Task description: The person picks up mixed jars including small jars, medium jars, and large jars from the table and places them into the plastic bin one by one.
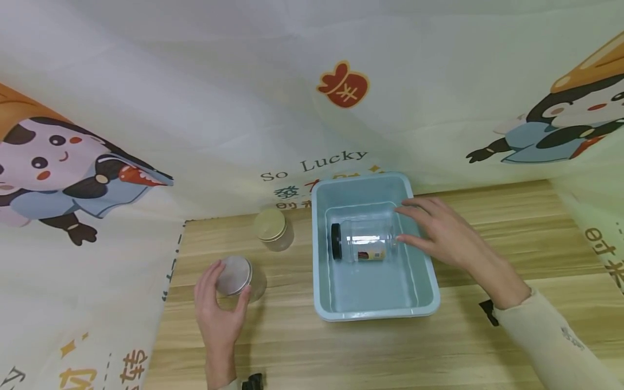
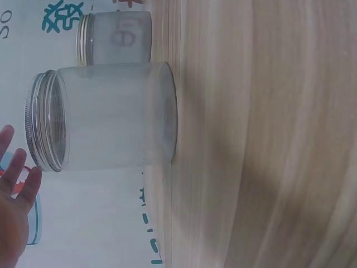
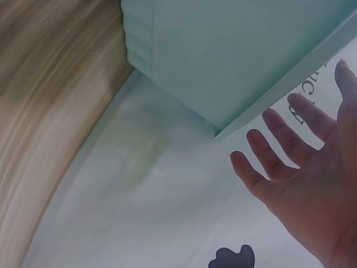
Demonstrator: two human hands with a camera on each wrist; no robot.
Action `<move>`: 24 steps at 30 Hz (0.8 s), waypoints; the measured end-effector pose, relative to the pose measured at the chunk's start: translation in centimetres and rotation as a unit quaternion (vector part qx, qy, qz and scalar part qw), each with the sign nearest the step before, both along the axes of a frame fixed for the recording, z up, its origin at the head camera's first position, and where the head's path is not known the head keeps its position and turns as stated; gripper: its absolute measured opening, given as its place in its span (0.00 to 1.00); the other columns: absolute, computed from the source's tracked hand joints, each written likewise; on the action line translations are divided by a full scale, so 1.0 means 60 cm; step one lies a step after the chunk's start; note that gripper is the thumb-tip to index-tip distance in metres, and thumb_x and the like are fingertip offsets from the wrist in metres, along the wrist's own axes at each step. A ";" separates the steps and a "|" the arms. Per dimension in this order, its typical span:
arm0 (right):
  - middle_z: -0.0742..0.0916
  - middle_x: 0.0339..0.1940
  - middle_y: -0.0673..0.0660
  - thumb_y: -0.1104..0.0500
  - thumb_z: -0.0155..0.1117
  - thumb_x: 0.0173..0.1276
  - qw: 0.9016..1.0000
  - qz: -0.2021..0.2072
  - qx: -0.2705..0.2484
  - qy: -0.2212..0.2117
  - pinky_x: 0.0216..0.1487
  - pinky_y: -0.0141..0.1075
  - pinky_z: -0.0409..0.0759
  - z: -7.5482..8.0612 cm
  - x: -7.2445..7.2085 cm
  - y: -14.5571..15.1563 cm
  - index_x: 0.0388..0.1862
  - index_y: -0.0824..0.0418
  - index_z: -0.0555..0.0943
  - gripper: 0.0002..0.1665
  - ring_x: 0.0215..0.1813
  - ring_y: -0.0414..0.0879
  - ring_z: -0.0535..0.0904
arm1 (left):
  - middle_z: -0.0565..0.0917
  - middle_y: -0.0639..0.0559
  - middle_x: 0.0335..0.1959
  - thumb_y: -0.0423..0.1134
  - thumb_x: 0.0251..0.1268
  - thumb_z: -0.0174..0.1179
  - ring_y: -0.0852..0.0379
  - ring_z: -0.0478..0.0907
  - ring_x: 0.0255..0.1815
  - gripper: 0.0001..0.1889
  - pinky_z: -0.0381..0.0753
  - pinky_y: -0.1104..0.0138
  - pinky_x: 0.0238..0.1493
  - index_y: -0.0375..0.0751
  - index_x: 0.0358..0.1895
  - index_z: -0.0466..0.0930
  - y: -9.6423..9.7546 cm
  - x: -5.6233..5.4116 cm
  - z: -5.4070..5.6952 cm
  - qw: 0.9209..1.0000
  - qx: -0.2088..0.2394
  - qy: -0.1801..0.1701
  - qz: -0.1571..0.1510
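Observation:
My left hand (image 1: 219, 309) is spread about the silver lid (image 1: 234, 275) of a clear jar (image 2: 109, 117) standing upright on the table. Fingers lie at the lid's left and the thumb at its lower right; whether they touch it is unclear. A smaller jar with a gold-toned lid (image 1: 270, 224) stands behind it. Over the right rim of a light blue bin (image 1: 375, 314) my right hand (image 1: 439, 233) reaches with fingers extended. Inside the bin a clear jar with a black lid (image 1: 336, 241) lies on its side, its base near my right thumb and fingers.
The wood-grain table (image 1: 292, 352) runs under everything. A printed white cloth (image 1: 234, 108) rises behind it and along both sides. The bin's back rim (image 1: 361, 179) stands close to the cloth.

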State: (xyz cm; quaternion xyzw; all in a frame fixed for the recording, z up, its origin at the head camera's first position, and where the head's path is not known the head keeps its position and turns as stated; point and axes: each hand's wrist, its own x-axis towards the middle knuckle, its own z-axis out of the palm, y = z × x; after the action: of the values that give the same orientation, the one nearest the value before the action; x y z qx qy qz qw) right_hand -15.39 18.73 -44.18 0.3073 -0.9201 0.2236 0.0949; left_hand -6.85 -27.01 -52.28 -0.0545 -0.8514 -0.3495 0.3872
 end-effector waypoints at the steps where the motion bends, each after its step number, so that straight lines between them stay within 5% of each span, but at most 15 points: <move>1: 0.79 0.63 0.64 0.46 0.70 0.65 1.000 -0.001 -0.002 0.002 0.66 0.57 0.67 -0.001 0.001 0.001 0.64 0.62 0.78 0.33 0.65 0.63 0.71 | 0.80 0.42 0.60 0.45 0.46 0.73 0.40 0.73 0.61 0.33 0.68 0.60 0.64 0.35 0.59 0.80 -0.001 0.000 0.000 1.000 -0.001 -0.002 0.001; 24: 0.76 0.66 0.60 0.48 0.73 0.62 0.998 -0.032 -0.044 -0.013 0.63 0.56 0.70 -0.028 0.031 0.027 0.65 0.61 0.76 0.35 0.66 0.60 0.70 | 0.77 0.42 0.64 0.40 0.40 0.79 0.39 0.71 0.62 0.37 0.68 0.55 0.63 0.38 0.61 0.79 -0.017 -0.002 -0.019 0.998 0.016 -0.050 0.024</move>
State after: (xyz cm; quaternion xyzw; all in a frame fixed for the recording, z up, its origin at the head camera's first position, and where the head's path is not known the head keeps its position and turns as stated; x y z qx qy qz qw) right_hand -13.55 20.35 -45.85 0.2707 -0.9198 0.2645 0.1036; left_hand -6.95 -28.05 -53.44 -0.0107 -0.8653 -0.3558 0.3530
